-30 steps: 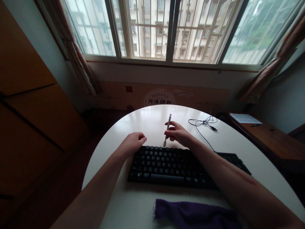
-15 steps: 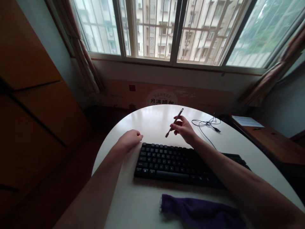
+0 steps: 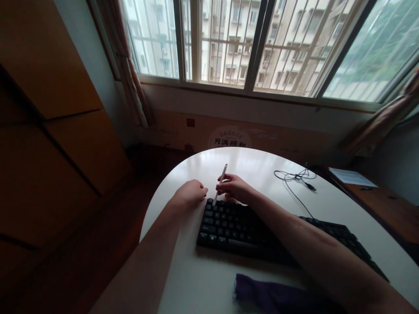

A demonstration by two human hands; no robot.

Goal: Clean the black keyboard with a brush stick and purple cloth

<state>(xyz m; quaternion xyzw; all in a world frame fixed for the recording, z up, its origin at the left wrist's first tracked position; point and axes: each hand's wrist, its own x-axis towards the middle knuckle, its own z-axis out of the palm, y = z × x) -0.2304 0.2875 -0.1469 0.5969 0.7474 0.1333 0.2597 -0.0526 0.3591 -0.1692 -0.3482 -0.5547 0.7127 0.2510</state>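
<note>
Round white table (image 3: 183, 281) — right hand (image 3: 236, 188) pinches a slim brush-like tool (image 3: 223, 172) pen-style, probably for tip control over the keyboard (image 3: 244, 231) — left hand (image 3: 190, 193) curled nearby, hard to say if empty.

Open strip of white tabletop (image 3: 258, 164) along far edge, beyond right hand (image 3: 234, 187) and its slim tool (image 3: 224, 172). Far right: coiled cable (image 3: 296, 176) obstructs. Right forearm (image 3: 294, 231) bars keyboard (image 3: 235, 231) from the right. Near side: passage between left forearm (image 3: 147, 248) and purple cloth (image 3: 265, 294).
</note>
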